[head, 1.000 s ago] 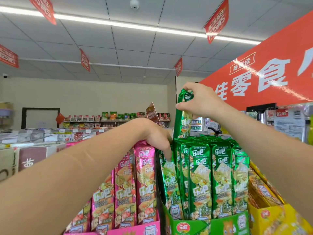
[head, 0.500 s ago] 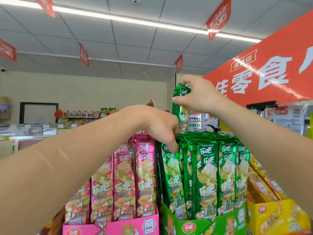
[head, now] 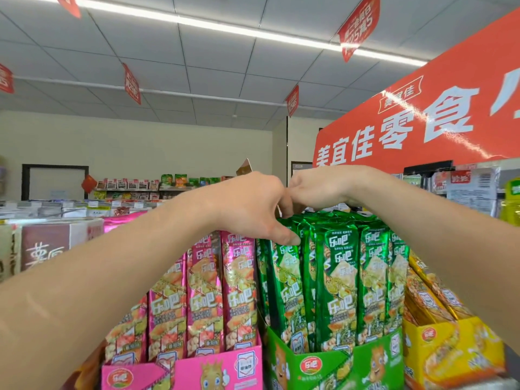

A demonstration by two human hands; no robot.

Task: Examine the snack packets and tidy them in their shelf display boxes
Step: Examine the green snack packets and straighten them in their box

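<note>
Two hands meet at the left edge of the green box [head: 332, 367]. The left hand [head: 253, 206] seemingly pinches the green packets [head: 340, 277], which look light, slick and crushable and are best held by their top seals. I cannot tell what the right hand [head: 318, 190] holds.

Tiled ceiling [head: 225, 80] w/ strip light [head: 253, 33], red flags [head: 132, 84], cream back wall [head: 140, 147], red banner [head: 436, 116] rt.

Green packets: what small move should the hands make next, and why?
Probably ease the green packets down and square in the green box: the left hand pinches their front tops, the right hand reaches in behind them, fingers hidden.
</note>
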